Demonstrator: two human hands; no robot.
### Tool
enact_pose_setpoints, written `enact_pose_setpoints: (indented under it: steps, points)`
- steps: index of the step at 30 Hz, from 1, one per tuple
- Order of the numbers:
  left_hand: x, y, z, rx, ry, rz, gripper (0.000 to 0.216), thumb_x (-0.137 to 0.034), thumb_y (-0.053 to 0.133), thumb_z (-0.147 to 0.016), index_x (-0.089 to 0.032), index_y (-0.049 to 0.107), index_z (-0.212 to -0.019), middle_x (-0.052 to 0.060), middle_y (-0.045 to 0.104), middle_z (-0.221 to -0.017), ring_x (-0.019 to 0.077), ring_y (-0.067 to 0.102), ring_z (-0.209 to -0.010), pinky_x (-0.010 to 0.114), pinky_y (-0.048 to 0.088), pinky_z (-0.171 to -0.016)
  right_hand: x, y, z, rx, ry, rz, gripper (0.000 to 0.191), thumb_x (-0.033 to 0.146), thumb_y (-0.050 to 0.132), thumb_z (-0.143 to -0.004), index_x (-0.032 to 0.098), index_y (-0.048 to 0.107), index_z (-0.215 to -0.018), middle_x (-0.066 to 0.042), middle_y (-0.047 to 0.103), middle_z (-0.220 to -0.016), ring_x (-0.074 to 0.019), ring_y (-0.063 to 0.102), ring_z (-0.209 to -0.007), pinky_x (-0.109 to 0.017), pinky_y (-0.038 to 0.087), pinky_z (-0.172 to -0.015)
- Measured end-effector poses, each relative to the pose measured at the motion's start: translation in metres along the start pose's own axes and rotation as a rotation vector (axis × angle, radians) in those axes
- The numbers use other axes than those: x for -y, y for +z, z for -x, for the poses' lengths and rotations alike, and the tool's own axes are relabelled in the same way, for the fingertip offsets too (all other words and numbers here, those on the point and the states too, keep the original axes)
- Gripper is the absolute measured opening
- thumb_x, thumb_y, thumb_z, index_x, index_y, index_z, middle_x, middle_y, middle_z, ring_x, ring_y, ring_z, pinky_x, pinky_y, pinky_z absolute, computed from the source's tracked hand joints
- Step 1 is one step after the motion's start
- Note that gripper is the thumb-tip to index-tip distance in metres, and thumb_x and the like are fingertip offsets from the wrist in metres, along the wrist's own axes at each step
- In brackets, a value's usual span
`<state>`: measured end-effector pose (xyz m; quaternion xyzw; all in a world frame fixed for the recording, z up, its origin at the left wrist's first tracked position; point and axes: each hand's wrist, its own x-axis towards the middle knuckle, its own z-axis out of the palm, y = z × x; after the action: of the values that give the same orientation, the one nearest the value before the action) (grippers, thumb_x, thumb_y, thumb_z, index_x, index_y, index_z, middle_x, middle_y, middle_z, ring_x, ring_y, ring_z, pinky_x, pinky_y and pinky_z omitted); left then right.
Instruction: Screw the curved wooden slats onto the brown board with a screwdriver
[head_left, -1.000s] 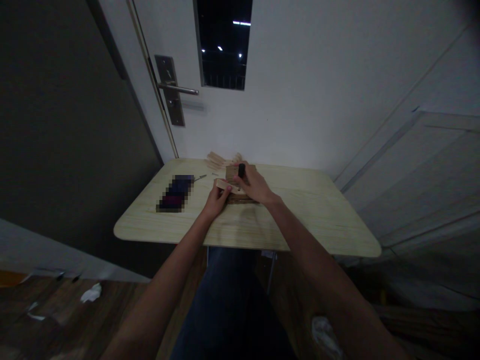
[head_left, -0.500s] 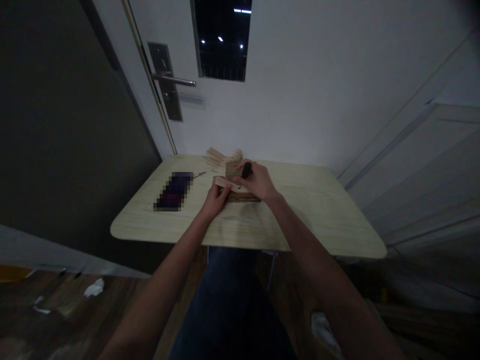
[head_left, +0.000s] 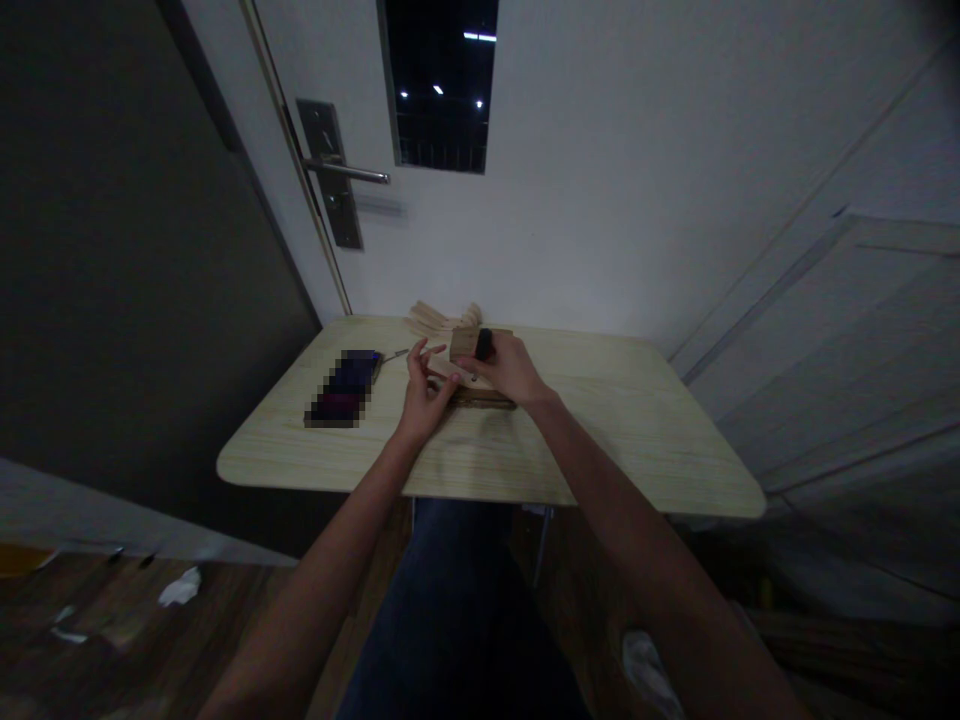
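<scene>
My right hand [head_left: 511, 368] is closed around a short black-handled tool [head_left: 484, 345]. Its lower end meets a pale wooden piece [head_left: 441, 368], though its exact tip is too small to make out. My left hand [head_left: 424, 390] is at the left end of that piece, fingers raised and spread, with the thumb at its near edge. Under the wood lies a brown layered slab [head_left: 484, 398], its rough edge facing me. Just behind stands a small brown block [head_left: 463, 343], partly covered by my right hand.
Several pale wooden strips [head_left: 429, 318] lie at the back of the wood-grain table [head_left: 637, 430]. To the left is a dark, pixelated flat object [head_left: 345, 390], with a thin metal item [head_left: 395, 355] beside it. A white door with a lever handle [head_left: 352, 172] rises behind the table.
My left fingers have lifted off the wooden piece and spread apart. My right hand has turned slightly, still gripping the black-handled tool. The view has shifted a little.
</scene>
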<state>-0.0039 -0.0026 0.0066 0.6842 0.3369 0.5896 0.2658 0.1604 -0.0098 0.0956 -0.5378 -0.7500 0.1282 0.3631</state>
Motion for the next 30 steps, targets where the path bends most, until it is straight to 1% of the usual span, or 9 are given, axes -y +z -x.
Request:
enact_pose_setpoints:
  steps: [3, 5, 7, 11, 16, 21, 23, 27, 30]
  points:
    - [-0.015, -0.006, -0.001, -0.159, 0.167, -0.273, 0.066, -0.053, 0.060, -0.087, -0.021, 0.036, -0.140, 0.017, 0.050, -0.140, 0.0240, 0.057, -0.112, 0.037, 0.048, -0.086, 0.001, 0.001, 0.000, 0.006, -0.026, 0.047, 0.021, 0.032, 0.075, -0.080, 0.014, 0.065, -0.078, -0.004, 0.067, -0.075, -0.0132, 0.055, -0.065, -0.025, 0.036, -0.060]
    - [-0.030, -0.009, -0.004, -0.157, 0.259, -0.443, 0.050, -0.049, 0.058, -0.089, -0.021, 0.050, -0.130, 0.014, 0.057, -0.134, 0.0275, 0.053, -0.119, 0.042, 0.043, -0.094, 0.001, 0.001, -0.001, 0.022, -0.050, 0.068, 0.021, 0.033, 0.073, -0.082, 0.014, 0.066, -0.078, -0.003, 0.066, -0.074, -0.0128, 0.054, -0.064, -0.025, 0.035, -0.059]
    - [-0.046, -0.009, -0.008, -0.151, 0.262, -0.628, 0.032, -0.045, 0.059, -0.090, -0.024, 0.061, -0.115, 0.009, 0.065, -0.124, 0.0291, 0.052, -0.119, 0.046, 0.035, -0.100, 0.000, 0.002, -0.002, 0.044, -0.089, 0.071, 0.020, 0.033, 0.071, -0.084, 0.014, 0.067, -0.079, -0.004, 0.068, -0.075, -0.0135, 0.056, -0.066, -0.025, 0.036, -0.060]
    - [-0.068, -0.001, -0.022, -0.100, 0.219, -0.736, 0.038, -0.051, 0.067, -0.084, -0.022, 0.062, -0.109, 0.008, 0.070, -0.109, 0.0285, 0.058, -0.106, 0.043, 0.034, -0.094, 0.002, 0.003, -0.001, 0.048, -0.131, 0.077, 0.017, 0.029, 0.062, -0.088, 0.014, 0.071, -0.093, -0.007, 0.073, -0.088, -0.0174, 0.064, -0.077, -0.026, 0.043, -0.068]
    - [-0.068, 0.008, -0.037, -0.031, 0.145, -0.702, 0.030, -0.042, 0.066, -0.088, -0.020, 0.058, -0.106, 0.006, 0.069, -0.098, 0.0241, 0.061, -0.093, 0.038, 0.038, -0.085, 0.007, 0.002, 0.000, 0.052, -0.098, 0.130, 0.024, 0.020, 0.057, -0.087, 0.016, 0.071, -0.107, -0.010, 0.075, -0.102, -0.0223, 0.068, -0.094, -0.029, 0.048, -0.079]
    - [-0.059, 0.009, -0.044, 0.039, 0.208, -0.570, 0.019, -0.033, 0.066, -0.087, -0.019, 0.058, -0.097, 0.004, 0.068, -0.090, 0.0201, 0.062, -0.082, 0.033, 0.043, -0.078, 0.005, -0.003, 0.001, 0.066, -0.093, 0.191, 0.026, 0.014, 0.057, -0.084, 0.015, 0.070, -0.107, -0.011, 0.074, -0.105, -0.0240, 0.069, -0.095, -0.031, 0.049, -0.081]
    - [-0.057, 0.008, -0.045, 0.067, 0.240, -0.477, 0.020, -0.030, 0.063, -0.088, -0.019, 0.057, -0.104, 0.003, 0.067, -0.088, 0.0184, 0.062, -0.079, 0.032, 0.046, -0.075, -0.003, -0.005, 0.004, 0.065, -0.101, 0.184, 0.029, 0.015, 0.063, -0.081, 0.016, 0.069, -0.109, -0.011, 0.073, -0.105, -0.0259, 0.068, -0.096, -0.033, 0.049, -0.080]
    - [-0.057, 0.005, -0.045, 0.099, 0.266, -0.340, 0.049, -0.025, 0.056, -0.089, -0.020, 0.042, -0.136, 0.003, 0.067, -0.092, 0.0170, 0.063, -0.079, 0.030, 0.050, -0.074, -0.032, -0.003, 0.016, 0.028, -0.120, -0.048, 0.031, 0.028, 0.076, -0.074, 0.020, 0.069, -0.102, -0.007, 0.072, -0.104, -0.0230, 0.066, -0.096, -0.035, 0.049, -0.087]
    - [-0.059, 0.004, -0.044, 0.173, 0.315, -0.306, 0.041, -0.022, 0.050, -0.091, -0.021, 0.047, -0.133, 0.007, 0.067, -0.106, 0.0174, 0.064, -0.088, 0.030, 0.051, -0.080, -0.053, 0.004, 0.026, -0.084, -0.042, -0.237, 0.024, 0.033, 0.073, -0.075, 0.019, 0.067, -0.093, -0.005, 0.071, -0.094, -0.0204, 0.064, -0.090, -0.035, 0.050, -0.086]
